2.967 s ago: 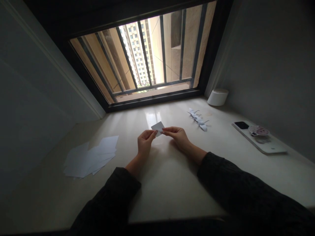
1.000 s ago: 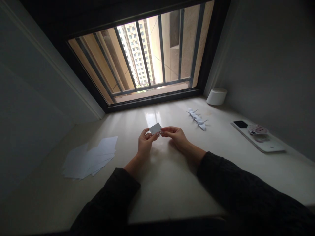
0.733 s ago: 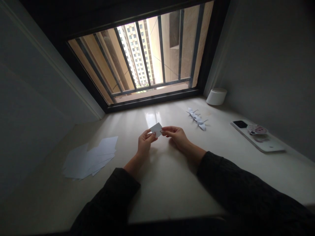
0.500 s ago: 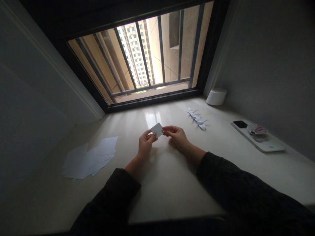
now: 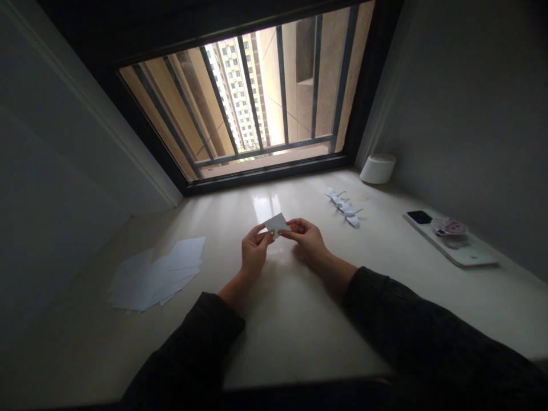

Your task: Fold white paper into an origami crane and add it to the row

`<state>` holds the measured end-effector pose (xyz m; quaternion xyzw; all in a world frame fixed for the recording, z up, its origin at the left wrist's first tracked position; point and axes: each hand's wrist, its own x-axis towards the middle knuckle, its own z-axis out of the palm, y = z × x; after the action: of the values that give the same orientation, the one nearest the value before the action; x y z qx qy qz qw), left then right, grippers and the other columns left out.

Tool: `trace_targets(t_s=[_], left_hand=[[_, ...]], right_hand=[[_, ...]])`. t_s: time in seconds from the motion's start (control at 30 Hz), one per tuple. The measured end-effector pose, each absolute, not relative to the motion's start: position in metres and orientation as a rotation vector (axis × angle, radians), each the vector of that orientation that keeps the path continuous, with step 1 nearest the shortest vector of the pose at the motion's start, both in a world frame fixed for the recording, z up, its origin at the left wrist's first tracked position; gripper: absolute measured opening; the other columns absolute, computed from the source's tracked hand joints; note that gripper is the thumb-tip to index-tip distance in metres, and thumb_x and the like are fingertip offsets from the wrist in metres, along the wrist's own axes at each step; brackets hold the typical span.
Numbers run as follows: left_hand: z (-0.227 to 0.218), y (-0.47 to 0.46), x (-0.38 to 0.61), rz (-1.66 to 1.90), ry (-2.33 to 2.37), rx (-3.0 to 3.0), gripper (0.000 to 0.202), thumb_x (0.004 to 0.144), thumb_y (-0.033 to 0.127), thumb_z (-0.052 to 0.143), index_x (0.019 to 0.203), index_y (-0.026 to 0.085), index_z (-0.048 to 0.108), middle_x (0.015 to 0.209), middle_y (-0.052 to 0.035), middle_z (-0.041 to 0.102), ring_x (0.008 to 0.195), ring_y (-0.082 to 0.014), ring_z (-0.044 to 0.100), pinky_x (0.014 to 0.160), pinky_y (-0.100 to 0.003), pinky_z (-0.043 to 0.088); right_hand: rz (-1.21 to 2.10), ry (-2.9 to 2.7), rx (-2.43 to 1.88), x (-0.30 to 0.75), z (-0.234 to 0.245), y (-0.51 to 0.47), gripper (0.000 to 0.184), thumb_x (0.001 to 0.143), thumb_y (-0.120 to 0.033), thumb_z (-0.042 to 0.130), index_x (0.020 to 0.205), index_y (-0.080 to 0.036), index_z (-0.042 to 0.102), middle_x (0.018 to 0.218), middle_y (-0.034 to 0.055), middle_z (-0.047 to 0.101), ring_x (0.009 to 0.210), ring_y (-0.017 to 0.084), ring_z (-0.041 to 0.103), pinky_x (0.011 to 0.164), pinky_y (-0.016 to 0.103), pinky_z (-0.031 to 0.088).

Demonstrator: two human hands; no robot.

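A small folded piece of white paper [image 5: 276, 221] is held just above the pale sill [image 5: 299, 319], near its middle. My left hand [image 5: 254, 251] pinches its lower left edge with thumb and fingers closed. My right hand [image 5: 306, 237] pinches its right edge, fingers curled together. Both dark sleeves reach in from the bottom of the view.
A loose fan of white paper sheets [image 5: 156, 274] lies at the left. Several small folded paper cranes [image 5: 345, 206] sit at the back right. A white phone with a round sticker [image 5: 451, 240] lies at the right, a white cylinder [image 5: 378, 168] by the barred window [image 5: 261, 97].
The folded paper has turned slightly between my fingers and my right hand's grip has shifted a little along its edge. Both hands stay in the same place.
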<state>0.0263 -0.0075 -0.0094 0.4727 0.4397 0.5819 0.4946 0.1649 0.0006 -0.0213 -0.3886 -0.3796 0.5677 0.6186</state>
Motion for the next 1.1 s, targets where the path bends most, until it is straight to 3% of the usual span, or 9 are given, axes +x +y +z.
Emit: trace_targets(t_s=[0.3, 0.47, 0.7, 0.87, 1.1], left_hand=[[-0.01, -0.001, 0.018, 1.413, 1.115, 1.031, 0.061, 0.061, 0.04, 0.078, 0.113, 0.012, 0.062, 0.079, -0.0071, 0.072, 0.075, -0.0183, 0.066, 0.079, -0.035, 0.052], [-0.016, 0.002, 0.014, 1.416, 1.117, 1.161, 0.046, 0.069, 0.04, 0.072, 0.104, 0.013, 0.064, 0.081, -0.0071, 0.071, 0.078, -0.0193, 0.066, 0.077, -0.034, 0.051], [-0.011, -0.006, 0.011, 1.39, 1.299, 1.541, 0.036, 0.078, 0.035, 0.063, 0.113, 0.025, 0.066, 0.091, -0.0043, 0.071, 0.078, -0.0192, 0.064, 0.065, -0.026, 0.046], [-0.01, -0.007, 0.012, 1.438, 1.315, 1.601, 0.033, 0.08, 0.028, 0.06, 0.112, 0.027, 0.067, 0.105, -0.0047, 0.069, 0.09, -0.0215, 0.061, 0.078, -0.029, 0.045], [-0.014, -0.007, 0.012, 1.383, 1.34, 1.652, 0.036, 0.082, 0.032, 0.059, 0.118, 0.029, 0.062, 0.08, -0.0014, 0.065, 0.066, -0.0145, 0.057, 0.059, -0.023, 0.041]], right_hand=[[1.491, -0.92, -0.823, 0.168, -0.024, 0.005, 0.04, 0.051, -0.032, 0.083, 0.085, -0.019, 0.067, 0.076, 0.0042, 0.073, 0.079, 0.022, 0.069, 0.08, 0.036, 0.049], [1.322, -1.114, -0.799, 0.169, -0.026, 0.005, 0.03, 0.062, -0.034, 0.078, 0.082, -0.02, 0.06, 0.071, 0.0004, 0.068, 0.072, 0.017, 0.065, 0.076, 0.033, 0.049], [1.04, -1.377, -0.815, 0.17, -0.027, 0.003, 0.029, 0.071, -0.034, 0.07, 0.091, -0.025, 0.051, 0.098, 0.0015, 0.059, 0.077, 0.014, 0.06, 0.07, 0.029, 0.051], [0.989, -1.433, -0.842, 0.171, -0.027, 0.003, 0.03, 0.071, -0.033, 0.069, 0.095, -0.024, 0.054, 0.099, 0.0026, 0.06, 0.074, 0.014, 0.06, 0.068, 0.03, 0.051], [1.004, -1.614, -0.832, 0.172, -0.026, 0.001, 0.032, 0.07, -0.033, 0.071, 0.102, -0.026, 0.068, 0.101, 0.0049, 0.065, 0.075, 0.015, 0.054, 0.068, 0.031, 0.051]])
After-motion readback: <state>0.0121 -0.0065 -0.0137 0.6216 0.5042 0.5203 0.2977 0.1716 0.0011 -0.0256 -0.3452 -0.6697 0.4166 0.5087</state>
